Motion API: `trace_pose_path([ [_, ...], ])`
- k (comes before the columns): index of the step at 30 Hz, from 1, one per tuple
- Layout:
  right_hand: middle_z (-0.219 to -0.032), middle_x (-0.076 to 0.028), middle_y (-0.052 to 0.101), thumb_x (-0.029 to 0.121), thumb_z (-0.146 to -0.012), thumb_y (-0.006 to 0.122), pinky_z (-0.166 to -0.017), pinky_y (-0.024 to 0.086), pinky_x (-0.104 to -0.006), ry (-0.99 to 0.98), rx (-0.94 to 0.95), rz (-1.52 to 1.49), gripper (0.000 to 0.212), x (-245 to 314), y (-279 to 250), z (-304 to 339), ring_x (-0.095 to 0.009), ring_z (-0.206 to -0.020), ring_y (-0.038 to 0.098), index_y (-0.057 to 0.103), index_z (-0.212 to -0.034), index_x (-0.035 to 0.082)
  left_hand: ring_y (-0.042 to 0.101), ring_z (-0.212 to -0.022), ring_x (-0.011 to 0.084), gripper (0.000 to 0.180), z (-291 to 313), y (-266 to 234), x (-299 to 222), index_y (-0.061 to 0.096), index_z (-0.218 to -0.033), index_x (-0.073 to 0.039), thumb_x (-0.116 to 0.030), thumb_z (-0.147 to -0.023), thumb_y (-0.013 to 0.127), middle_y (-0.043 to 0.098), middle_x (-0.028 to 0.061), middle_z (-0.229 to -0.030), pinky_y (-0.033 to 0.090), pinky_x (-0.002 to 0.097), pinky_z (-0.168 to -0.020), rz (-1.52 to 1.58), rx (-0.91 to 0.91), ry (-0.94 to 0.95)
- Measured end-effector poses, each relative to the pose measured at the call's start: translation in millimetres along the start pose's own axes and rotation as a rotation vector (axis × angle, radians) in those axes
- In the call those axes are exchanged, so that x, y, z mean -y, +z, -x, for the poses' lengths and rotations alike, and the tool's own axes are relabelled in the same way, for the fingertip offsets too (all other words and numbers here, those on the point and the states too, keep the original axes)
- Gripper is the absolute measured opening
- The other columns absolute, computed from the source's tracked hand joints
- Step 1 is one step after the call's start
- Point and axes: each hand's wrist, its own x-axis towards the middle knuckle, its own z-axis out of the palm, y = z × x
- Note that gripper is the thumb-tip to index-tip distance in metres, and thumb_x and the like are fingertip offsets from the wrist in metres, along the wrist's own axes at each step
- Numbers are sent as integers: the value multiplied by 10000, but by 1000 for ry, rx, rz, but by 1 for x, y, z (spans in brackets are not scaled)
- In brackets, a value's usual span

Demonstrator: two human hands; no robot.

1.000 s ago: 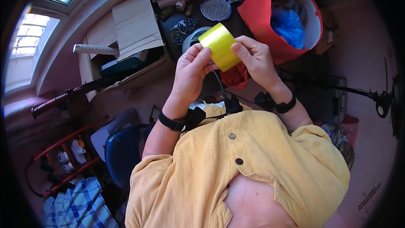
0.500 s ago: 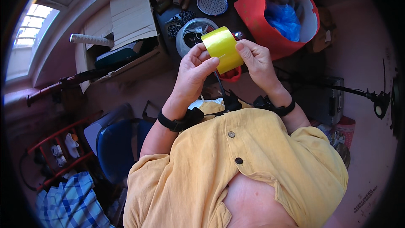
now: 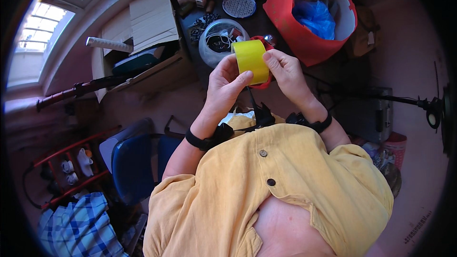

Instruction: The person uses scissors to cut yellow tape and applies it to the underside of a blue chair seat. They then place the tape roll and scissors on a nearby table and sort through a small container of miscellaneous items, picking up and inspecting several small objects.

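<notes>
Both hands hold a roll of yellow tape [image 3: 251, 59] in front of my chest. My left hand [image 3: 224, 87] grips its left side, with the thumb pressed on the roll's outer face. My right hand [image 3: 283, 70] pinches the right edge with fingers and thumb. A red object [image 3: 263, 84] shows just behind and below the roll; I cannot tell what it is. Each wrist wears a black band.
A red bucket [image 3: 291, 35] with a blue plastic bag inside stands behind the hands. Beside it is a clear tub [image 3: 209, 47] of cables, a round mesh lid [image 3: 239, 5] and cardboard boxes [image 3: 147, 19]. A blue chair [image 3: 135, 166] stands lower left, a lamp arm [image 3: 409, 101] at right.
The view has tilted slightly; the hands and tape sit a little lower and more central. The left thumb has shifted across the roll's face. Both hands keep their hold.
</notes>
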Motion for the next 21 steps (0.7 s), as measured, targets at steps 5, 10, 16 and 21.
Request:
trace_pose_path([
  [5, -892, -59, 627, 119, -897, 743, -706, 501, -269, -333, -125, 648, 204, 12, -9, 7, -137, -803, 627, 695, -1080, 43, 645, -1046, 123, 371, 4, -4, 5, 574, -1262, 21, -73, -926, 700, 673, 65, -1148, 512, 281, -938, -160, -12, 12],
  [10, -940, -44, 660, 120, -785, 793, -775, 541, -356, -575, -104, 685, 180, 7, 5, 3, -242, -862, 659, 735, -955, 105, 653, -980, 110, 337, 6, -2, 13, 587, -1220, 36, -53, -909, 680, 685, 67, -1073, 520, 269, -879, -360, -7, 64],
  [16, -875, -37, 651, 96, -756, 795, -751, 538, -362, -607, -90, 695, 156, 8, 6, -4, -247, -839, 652, 703, -882, 108, 650, -896, 102, 341, 7, -7, 11, 606, -1176, 27, -72, -869, 713, 696, 99, -974, 524, 274, -813, -596, -29, 126],
  [21, -851, -70, 627, 63, -756, 780, -735, 531, -361, -614, -70, 663, 166, 10, 13, -10, -267, -815, 645, 638, -840, 79, 652, -871, 106, 346, 4, -11, 5, 612, -1179, 27, -82, -871, 723, 694, 103, -946, 524, 272, -792, -590, -44, 121],
])
